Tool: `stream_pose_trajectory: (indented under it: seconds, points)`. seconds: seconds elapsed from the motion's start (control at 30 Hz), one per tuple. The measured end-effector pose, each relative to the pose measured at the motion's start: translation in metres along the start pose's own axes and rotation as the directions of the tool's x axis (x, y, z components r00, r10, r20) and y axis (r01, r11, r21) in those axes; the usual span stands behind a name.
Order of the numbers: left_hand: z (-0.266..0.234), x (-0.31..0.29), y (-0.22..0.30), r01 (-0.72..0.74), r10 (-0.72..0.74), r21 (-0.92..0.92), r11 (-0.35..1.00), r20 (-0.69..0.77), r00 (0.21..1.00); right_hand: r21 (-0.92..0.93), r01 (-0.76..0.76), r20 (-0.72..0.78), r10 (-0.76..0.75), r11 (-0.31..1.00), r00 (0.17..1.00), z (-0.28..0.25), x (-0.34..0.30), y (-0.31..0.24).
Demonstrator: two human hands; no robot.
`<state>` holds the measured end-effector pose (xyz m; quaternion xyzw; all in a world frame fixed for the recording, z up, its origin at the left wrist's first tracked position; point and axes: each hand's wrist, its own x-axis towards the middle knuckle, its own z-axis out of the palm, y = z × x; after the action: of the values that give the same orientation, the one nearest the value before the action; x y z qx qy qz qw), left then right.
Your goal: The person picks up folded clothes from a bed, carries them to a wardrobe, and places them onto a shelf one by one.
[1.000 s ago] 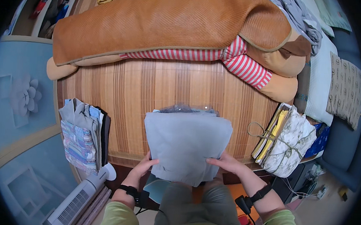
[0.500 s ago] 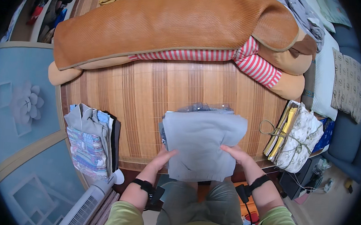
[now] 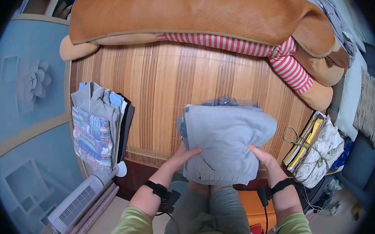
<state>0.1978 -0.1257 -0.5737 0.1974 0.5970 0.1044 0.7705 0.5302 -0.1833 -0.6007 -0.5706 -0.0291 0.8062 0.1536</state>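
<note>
A folded light grey garment (image 3: 227,139) lies on top of a small stack at the near edge of the bed, its front part hanging past the edge toward my legs. Dark, sheer spangled fabric (image 3: 230,101) sticks out from under its far side. My left hand (image 3: 185,155) grips the stack's left side, thumb on top. On the right side my right hand (image 3: 263,157) does the same, thumb pressing into the grey cloth. The fingers of both hands are mostly hidden beneath or behind the cloth.
At the left stands a pile of folded clothes (image 3: 97,130); at the right is a cord-tied bundle of fabrics (image 3: 313,152). Across the far side lies a long plush toy (image 3: 227,43) under a brown woven mat (image 3: 194,13). A white fan heater-like unit (image 3: 77,202) stands lower left.
My view has tilted, shifting the whole scene upward. Both hands have drawn the grey stack slightly toward me and to the right, and my left thumb reaches farther over the cloth.
</note>
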Motion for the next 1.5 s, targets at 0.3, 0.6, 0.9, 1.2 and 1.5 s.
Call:
stream_pose_trajectory:
  seconds: [0.3, 0.6, 0.9, 1.2, 1.5]
  points:
    - [-0.004, -0.047, -0.043, 0.08, -0.081, -0.097, 0.992, 0.0, 0.997, 0.017, 0.075, 0.027, -0.075, 0.997, 0.997, 0.037, -0.016, 0.0]
    - [0.021, -0.192, -0.007, -0.035, 0.044, -0.165, 0.986, 0.056, 0.997, -0.191, 0.276, 0.118, -0.257, 0.942, 0.959, 0.093, -0.144, -0.011]
    - [-0.007, -0.385, 0.008, -0.3, 0.289, -0.324, 0.897, -0.083, 0.954, -0.257, 0.434, 0.419, -0.305, 0.864, 0.855, 0.238, -0.289, -0.064]
    - [-0.144, -0.526, 0.003, -0.474, 0.378, -0.493, 0.73, -0.286, 0.881, -0.403, 0.438, 0.567, -0.157, 0.804, 0.809, 0.453, -0.307, -0.062]
    - [-0.39, -0.611, -0.01, -0.488, 0.321, -0.524, 0.698, -0.38, 0.868, -0.457, 0.449, 0.568, -0.136, 0.768, 0.812, 0.72, -0.215, -0.022]
